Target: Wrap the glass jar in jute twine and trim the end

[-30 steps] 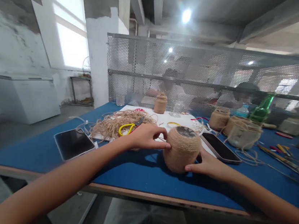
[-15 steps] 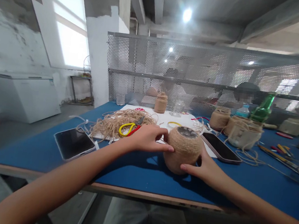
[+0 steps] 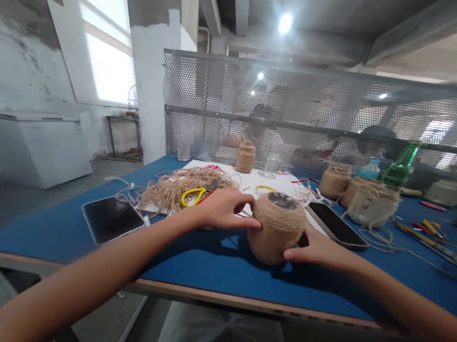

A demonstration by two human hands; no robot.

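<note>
A jar wrapped in jute twine (image 3: 275, 232) is tilted above the blue table, its dark round glass end facing up. My left hand (image 3: 228, 208) grips its left side, thumb on the front and fingers curled at the upper edge. A thin strand of twine shows beside those fingers. On the right side, my right hand (image 3: 314, 247) holds the jar with the thumb in front; its other fingers are hidden behind. Just beyond my left hand, scissors with yellow and red handles (image 3: 194, 195) lie on a heap of loose twine (image 3: 168, 188).
Phones lie at left (image 3: 112, 219) and right (image 3: 336, 226). A small wrapped jar (image 3: 245, 159) and a clear glass jar (image 3: 271, 165) stand behind. At right are several jars, a green bottle (image 3: 401, 164) and tools. People sit beyond a perforated metal screen (image 3: 221, 98).
The jar has turned slightly and shifted a little left between my hands. My right thumb has slid toward the jar's right edge.
</note>
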